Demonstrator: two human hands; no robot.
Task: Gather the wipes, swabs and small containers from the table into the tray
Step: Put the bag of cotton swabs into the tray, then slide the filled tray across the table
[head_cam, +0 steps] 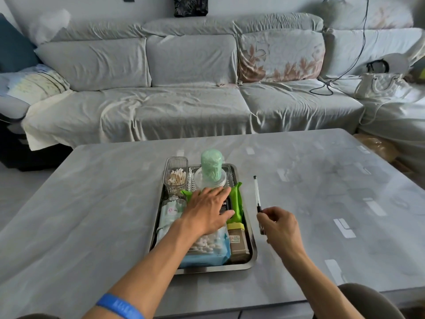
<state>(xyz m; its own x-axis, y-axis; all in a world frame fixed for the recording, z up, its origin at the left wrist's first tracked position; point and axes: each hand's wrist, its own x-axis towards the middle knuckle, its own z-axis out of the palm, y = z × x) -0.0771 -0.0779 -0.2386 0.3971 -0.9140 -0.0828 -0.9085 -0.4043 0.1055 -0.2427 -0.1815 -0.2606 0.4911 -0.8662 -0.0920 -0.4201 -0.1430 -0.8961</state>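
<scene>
The metal tray (249, 229) sits mid-table, packed: a green wipes packet (238, 203) by its right rim, a clear ribbed swab box (175, 176) at the far left corner. The left hand (208, 211) lies flat, fingers spread, on the packet. Beside the tray's right rim, the right hand (279, 225) pinches a slim pen (257, 194).

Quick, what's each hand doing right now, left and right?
Left hand: open, fingers flat on the green wipes pack in the tray.
Right hand: pinching the pen.
</scene>
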